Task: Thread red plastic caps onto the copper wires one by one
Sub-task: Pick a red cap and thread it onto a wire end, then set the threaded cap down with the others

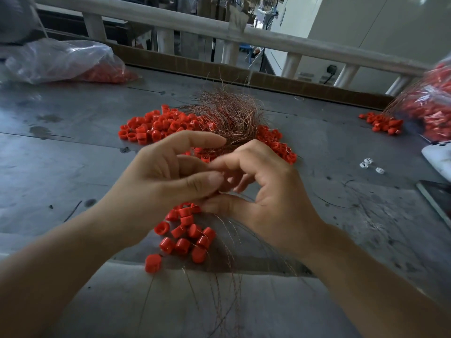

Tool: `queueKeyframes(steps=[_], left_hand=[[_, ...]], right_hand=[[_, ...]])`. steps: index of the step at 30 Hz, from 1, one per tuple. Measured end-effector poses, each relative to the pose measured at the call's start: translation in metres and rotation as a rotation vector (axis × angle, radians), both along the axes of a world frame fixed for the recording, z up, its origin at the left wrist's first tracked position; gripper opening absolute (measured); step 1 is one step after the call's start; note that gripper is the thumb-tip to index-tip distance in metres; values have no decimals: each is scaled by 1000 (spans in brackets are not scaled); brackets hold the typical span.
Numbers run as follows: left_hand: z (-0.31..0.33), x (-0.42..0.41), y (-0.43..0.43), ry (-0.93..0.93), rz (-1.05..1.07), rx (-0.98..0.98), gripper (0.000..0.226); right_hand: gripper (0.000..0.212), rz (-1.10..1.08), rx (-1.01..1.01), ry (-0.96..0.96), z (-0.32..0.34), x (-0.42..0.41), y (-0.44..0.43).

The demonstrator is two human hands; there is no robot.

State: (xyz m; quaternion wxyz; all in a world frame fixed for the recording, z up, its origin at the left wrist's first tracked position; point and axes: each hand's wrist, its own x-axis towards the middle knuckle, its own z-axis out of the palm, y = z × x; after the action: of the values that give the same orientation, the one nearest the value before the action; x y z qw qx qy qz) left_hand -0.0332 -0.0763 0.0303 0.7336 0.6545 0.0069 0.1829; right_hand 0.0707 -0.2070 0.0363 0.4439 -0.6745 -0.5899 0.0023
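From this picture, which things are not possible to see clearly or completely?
- Head view: whether the left hand and right hand hold a cap between them; their own fingers cover the spot.
- Head view: bag of red caps at right, blurred and cut by the frame edge.
- Head view: white object and dark flat object, cut by the right edge.
- Head view: small white pieces, too small to identify.

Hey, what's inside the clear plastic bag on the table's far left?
Red caps show through the plastic bag along its lower right side. Glare and crumpled folds cover the rest, so how full it is cannot be seen.
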Motion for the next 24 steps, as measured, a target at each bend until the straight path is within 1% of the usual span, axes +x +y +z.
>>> queueKeyframes(steps=[1,2,4,8,11,12,14,16,17,18,20,23,24], left_hand=[[1,0,1,-19,7,-24,52],[3,0,2,-42,9,-54,50],[4,1,5,-87,16,-113,44],[5,0,7,-127,15,-178,41],[5,0,11,-105,38,-168,40],[5,0,12,-91,53,-151,42],[5,0,14,-60,83,-104,38],[4,-1,13,-24,102,-38,25],[3,0,12,-7,126,14,22],[3,0,10,10,162,74,27],[1,1,8,46,247,202,22],[-2,4,11,114,330,352,38],[-3,5,11,126,337,370,36]], right_hand=[[32,-5,-12,46,2,1,-1],[31,-14,-21,91,3,2,-1],[22,-34,-28,137,4,6,-1],[9,-81,-40,114,1,11,-2],[6,-121,-35,92,5,13,-4],[5,-138,-41,78,7,13,-4],[8,-158,-73,61,10,14,-6],[12,-155,-130,45,12,14,-6],[11,-148,-163,32,13,13,-6],[10,-139,-197,23,13,13,-6],[7,-130,-258,10,13,13,-5],[6,-133,-312,-20,10,13,-4],[5,-134,-331,-30,9,13,-3]])
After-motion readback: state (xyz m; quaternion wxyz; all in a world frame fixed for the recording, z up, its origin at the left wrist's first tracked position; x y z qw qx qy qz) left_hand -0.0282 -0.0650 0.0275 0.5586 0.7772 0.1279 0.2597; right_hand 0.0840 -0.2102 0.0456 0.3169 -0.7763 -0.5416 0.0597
